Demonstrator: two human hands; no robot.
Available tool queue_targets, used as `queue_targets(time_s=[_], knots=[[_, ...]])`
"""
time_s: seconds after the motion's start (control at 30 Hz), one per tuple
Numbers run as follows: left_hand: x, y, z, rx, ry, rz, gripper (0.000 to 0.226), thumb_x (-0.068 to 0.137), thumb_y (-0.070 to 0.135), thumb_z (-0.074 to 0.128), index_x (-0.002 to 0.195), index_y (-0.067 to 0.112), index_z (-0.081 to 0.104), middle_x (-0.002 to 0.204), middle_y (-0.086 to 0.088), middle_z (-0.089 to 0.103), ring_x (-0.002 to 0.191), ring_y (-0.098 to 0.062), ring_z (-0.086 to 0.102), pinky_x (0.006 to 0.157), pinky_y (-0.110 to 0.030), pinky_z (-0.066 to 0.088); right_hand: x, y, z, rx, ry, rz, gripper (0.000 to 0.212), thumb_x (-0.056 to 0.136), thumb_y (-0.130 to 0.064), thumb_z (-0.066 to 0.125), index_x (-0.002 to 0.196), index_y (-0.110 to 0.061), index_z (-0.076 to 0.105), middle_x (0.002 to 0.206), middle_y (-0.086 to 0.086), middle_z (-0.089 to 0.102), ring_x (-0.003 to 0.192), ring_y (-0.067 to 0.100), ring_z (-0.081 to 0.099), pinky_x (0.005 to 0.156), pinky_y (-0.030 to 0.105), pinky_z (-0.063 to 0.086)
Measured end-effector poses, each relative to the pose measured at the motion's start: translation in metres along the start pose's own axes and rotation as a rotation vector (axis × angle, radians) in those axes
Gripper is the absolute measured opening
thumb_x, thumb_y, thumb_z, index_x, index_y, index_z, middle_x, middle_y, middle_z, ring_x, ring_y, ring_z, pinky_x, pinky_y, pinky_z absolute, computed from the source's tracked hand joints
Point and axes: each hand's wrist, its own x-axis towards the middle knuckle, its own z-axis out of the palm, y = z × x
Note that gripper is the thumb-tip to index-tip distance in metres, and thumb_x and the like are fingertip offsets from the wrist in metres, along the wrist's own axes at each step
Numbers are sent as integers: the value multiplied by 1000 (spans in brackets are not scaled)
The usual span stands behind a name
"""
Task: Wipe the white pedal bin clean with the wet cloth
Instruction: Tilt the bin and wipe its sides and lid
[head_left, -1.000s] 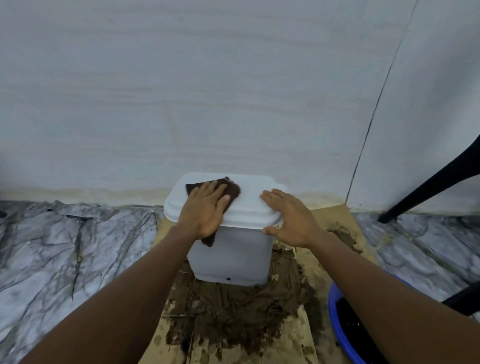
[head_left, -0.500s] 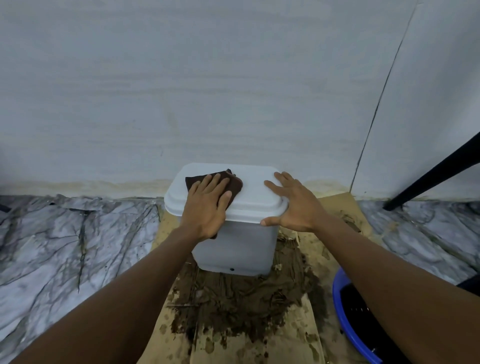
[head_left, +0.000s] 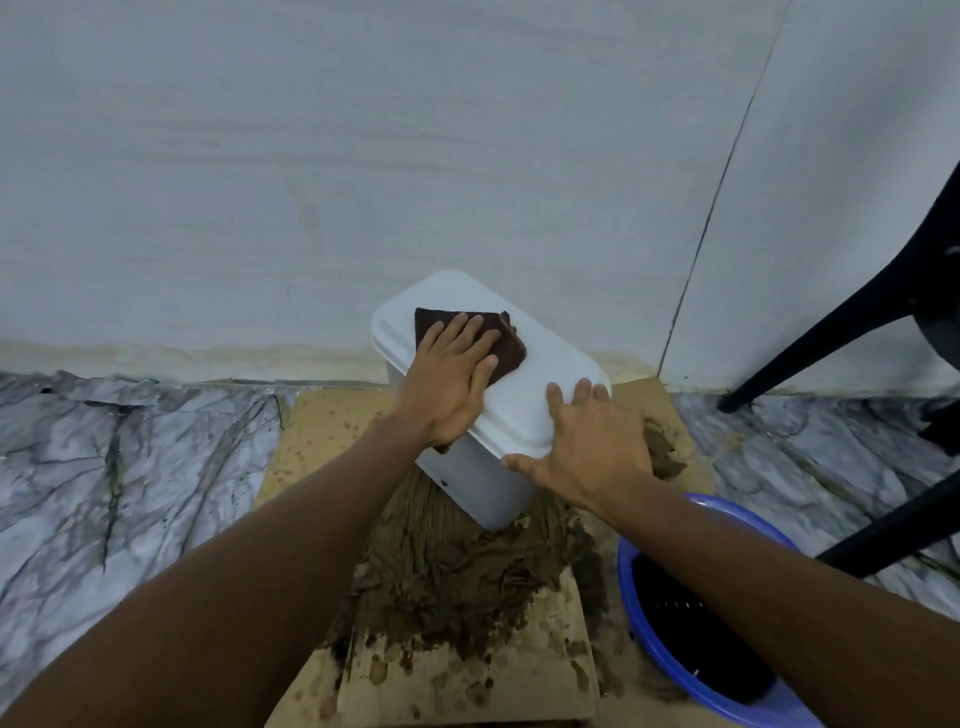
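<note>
In the head view, the white pedal bin (head_left: 540, 400) stands just past the middle of the picture on a sheet of cardboard (head_left: 322, 431) laid on the floor against the wall, turned so one corner points toward 7 o'clock. The left hand (head_left: 447, 384) presses the wet cloth (head_left: 511, 353) flat on the lid's far half, fingers straight and slightly apart, clamped on nothing. The right hand (head_left: 592, 447) lies over the lid's corner at 4 o'clock, fingers spread and thumb stretched along the rim, apparently steadying the bin. The bare lid looks white and free of dirt, as does the wall facing the camera, so the top seems nearly done. A thick patch of mud (head_left: 457, 582) spreads from the bin's foot toward 6 o'clock, and more sits at 3 o'clock, so the lower edge likely needs wiping. The far sides and the pedal are hidden. A blue basin (head_left: 627, 582) waits at 5 o'clock for rinsing.
</note>
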Motion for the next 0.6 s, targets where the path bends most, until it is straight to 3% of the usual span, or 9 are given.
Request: queue_targets(time_s=[0.23, 0.33, 0.43, 0.6], knots=[[21, -8, 19, -116, -10, -155, 50, 109, 34, 24, 155, 17, 32, 165, -4, 23, 154, -19, 7, 123, -37, -6, 34, -4, 10, 43, 110, -121, 88, 88, -72, 39, 156, -22, 15, 163, 12, 19, 148, 33, 19, 106, 47, 40], [24, -14, 20, -141, -3, -141, 49, 109, 34, 25, 154, 18, 35, 164, -4, 24, 154, -18, 8, 123, -36, -6, 42, 5, 16, 30, 161, -166, 89, 85, -75, 42, 154, -21, 26, 158, 14, 31, 145, 34, 28, 105, 47, 40], [27, -11, 23, -147, 20, -127, 49, 109, 34, 26, 153, 18, 37, 163, -4, 27, 154, -18, 11, 123, -36, -6, 46, 20, 24, 99, 215, -224, 87, 79, -76, 43, 144, -18, 49, 144, 17, 52, 138, 38, 43, 106, 53, 44], [33, -12, 28, -163, 51, -116, 52, 106, 38, 25, 151, 18, 41, 162, -4, 32, 153, -18, 14, 124, -36, -4, 53, 28, 39, 277, 217, -277, 86, 82, -71, 46, 147, -16, 45, 152, 18, 43, 145, 34, 34, 116, 52, 28]])
